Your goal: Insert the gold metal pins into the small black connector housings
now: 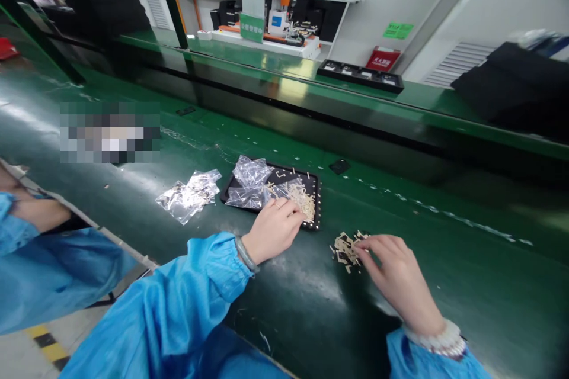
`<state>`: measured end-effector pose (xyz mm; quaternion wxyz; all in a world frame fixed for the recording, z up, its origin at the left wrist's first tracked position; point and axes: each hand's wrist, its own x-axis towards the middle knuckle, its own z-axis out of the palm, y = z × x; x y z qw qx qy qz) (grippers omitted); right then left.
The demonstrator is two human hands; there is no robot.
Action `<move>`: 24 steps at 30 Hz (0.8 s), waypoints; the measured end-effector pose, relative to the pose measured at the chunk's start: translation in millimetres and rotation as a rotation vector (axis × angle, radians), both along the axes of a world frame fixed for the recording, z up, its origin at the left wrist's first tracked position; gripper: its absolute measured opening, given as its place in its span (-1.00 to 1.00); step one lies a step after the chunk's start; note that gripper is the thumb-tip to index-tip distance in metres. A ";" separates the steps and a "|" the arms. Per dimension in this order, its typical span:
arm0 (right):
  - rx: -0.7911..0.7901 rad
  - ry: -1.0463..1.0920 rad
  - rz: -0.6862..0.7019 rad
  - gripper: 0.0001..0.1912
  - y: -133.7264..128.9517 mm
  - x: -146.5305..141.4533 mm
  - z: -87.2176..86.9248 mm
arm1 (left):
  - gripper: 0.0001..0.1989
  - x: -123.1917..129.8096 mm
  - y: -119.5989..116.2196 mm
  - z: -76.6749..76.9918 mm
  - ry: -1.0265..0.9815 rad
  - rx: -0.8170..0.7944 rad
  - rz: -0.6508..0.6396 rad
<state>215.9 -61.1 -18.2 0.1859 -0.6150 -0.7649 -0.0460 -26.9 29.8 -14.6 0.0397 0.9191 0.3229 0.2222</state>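
Observation:
A shallow black tray (315,180) sits on the green bench, holding clear plastic bags (251,172) and a heap of small beige parts (302,198). My left hand (275,228) reaches over its near right edge, fingers drawn together against the heap; what they hold is hidden. To the right of the tray, a loose pile of small beige and black parts (345,249) lies directly on the bench. At that pile, my right hand (398,263) has thumb and forefinger pinched together on a small beige part.
More clear bags (189,194) lie left of the tray. A flat black piece (339,166) rests behind it. Along the back runs a raised shelf carrying a long black tray (360,75) and a machine (275,12). Another person's blue sleeve (57,272) is at the left.

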 end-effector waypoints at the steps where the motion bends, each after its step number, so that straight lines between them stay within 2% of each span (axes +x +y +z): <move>1: -0.047 -0.001 0.017 -0.77 -3.8 2.7 -3.2 | -0.77 1.8 -3.2 -0.2 -0.013 -0.007 -0.027; 5: -0.155 0.001 0.077 -0.83 -10.5 1.6 -10.5 | -0.77 11.5 -21.9 -2.5 -0.032 -0.070 -0.165; 10: -0.159 0.000 0.051 -0.79 -6.1 -11.0 -15.6 | -0.80 20.1 -39.9 -7.7 0.047 -0.114 -0.276; 16: -0.186 0.008 0.052 -0.87 -3.7 -16.0 -15.3 | -0.80 21.1 -40.6 -10.2 0.071 -0.145 -0.272; 24: -0.195 0.184 0.036 -0.85 -6.6 -5.4 -12.6 | -0.80 23.1 -40.7 -14.0 0.079 -0.167 -0.250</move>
